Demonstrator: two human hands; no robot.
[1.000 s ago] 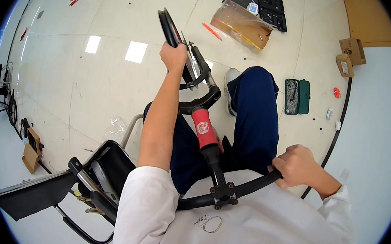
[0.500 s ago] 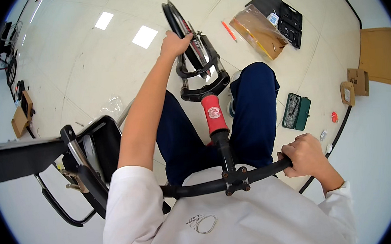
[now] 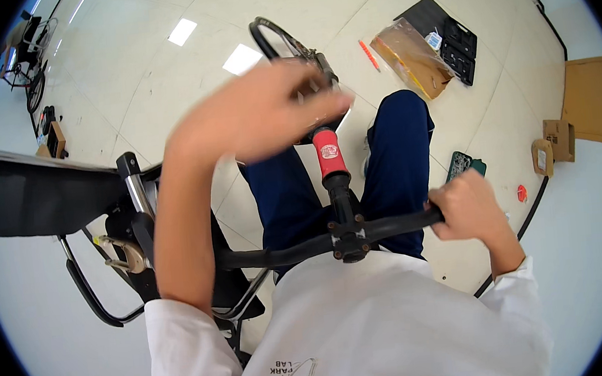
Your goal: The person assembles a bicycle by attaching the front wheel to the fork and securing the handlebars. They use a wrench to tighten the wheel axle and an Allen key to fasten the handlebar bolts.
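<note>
My right hand is closed around the right end of a black bicycle handlebar. The bar crosses in front of my waist, clamped by a bolted black stem. Ahead of the stem, a red head tube points away between my knees. Blurred by motion, my left hand hovers above the fork area, thumb and fingers apart, with nothing seen in it. It hides most of the fork and the lower part of the wheel, whose black tyre shows beyond my fingers.
A black folding chair-like frame stands close on my left. On the tiled floor ahead right lie an orange stick, an open cardboard box and a black tool case. A green box sits beside my right knee. Cartons stand by the right wall.
My left hand has let go of the wheel and come back toward me. The handlebar has shifted away from my body, with my right hand still on it.
</note>
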